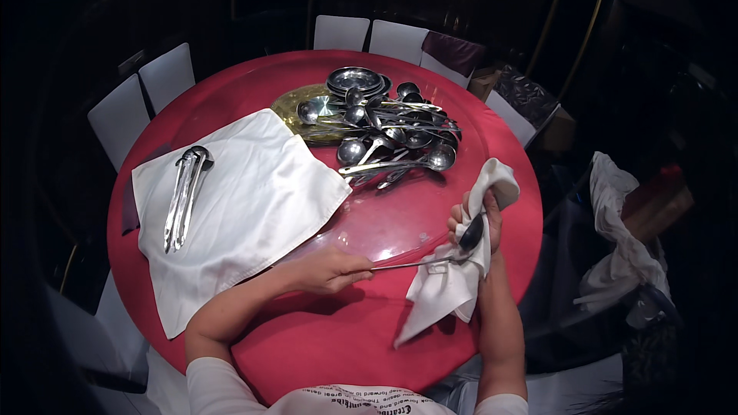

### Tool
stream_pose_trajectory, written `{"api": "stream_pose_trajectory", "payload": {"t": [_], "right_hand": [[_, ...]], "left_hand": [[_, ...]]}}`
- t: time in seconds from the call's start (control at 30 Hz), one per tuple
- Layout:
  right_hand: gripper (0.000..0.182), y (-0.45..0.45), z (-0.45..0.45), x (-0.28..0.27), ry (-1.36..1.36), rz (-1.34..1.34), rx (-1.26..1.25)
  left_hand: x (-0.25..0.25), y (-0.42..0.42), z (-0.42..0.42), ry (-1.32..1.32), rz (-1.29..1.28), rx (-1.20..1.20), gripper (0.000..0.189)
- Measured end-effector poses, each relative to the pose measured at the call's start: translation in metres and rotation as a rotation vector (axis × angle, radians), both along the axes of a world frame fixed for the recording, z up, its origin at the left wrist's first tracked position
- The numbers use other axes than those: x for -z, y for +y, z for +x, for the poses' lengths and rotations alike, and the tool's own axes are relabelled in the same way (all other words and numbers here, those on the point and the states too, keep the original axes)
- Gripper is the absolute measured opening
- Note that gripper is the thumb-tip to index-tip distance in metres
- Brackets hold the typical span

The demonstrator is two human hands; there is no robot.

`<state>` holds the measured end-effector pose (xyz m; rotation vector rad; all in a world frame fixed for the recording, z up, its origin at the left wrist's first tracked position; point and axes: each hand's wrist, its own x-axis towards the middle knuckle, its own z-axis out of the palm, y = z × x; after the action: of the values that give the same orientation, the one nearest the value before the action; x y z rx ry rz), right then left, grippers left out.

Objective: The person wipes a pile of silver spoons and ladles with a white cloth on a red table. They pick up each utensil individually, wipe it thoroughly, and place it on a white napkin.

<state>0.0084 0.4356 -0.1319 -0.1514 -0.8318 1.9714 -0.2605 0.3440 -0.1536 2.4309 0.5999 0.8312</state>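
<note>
My left hand (334,270) grips the thin handle of a metal ladle (471,233), whose bowl lies against a white cloth (447,282). My right hand (490,219) is closed around that cloth beside the bowl; part of the cloth stands up above my fingers and the rest hangs down over the table edge side. On the left, several metal ladles (187,196) lie together on a spread white cloth (248,184). Beyond my hands is a heap of metal ladles (398,127), partly on a gold-coloured tray (288,105). Stacked metal dishes (354,78) sit behind the heap.
A round table with a red tablecloth (357,346) carries a clear turntable (369,213). White-covered chairs (341,33) surround it, one with a dark purple cloth (452,51). At the right, a bundled white cloth (614,230) hangs over a dark chair or stand.
</note>
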Motion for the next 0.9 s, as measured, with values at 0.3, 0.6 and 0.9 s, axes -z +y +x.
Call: {"api": "stream_pose_trajectory", "payload": {"t": [0.3,0.6,0.9], "right_hand": [[0.056,0.006,-0.023,0.012,-0.098,-0.069,0.009],[0.030,-0.065,-0.066,0.018,-0.469,0.092,0.036],[0.024,-0.038,-0.054,0.000,-0.330,-0.127,0.296]], "left_hand": [[-0.040,-0.016,0.026,-0.527,-0.880,-0.176,0.023],[-0.023,-0.014,0.030,-0.504,-0.795,-0.210,0.023],[-0.002,-0.022,0.050,-0.526,-0.710,-0.196,0.023]]}}
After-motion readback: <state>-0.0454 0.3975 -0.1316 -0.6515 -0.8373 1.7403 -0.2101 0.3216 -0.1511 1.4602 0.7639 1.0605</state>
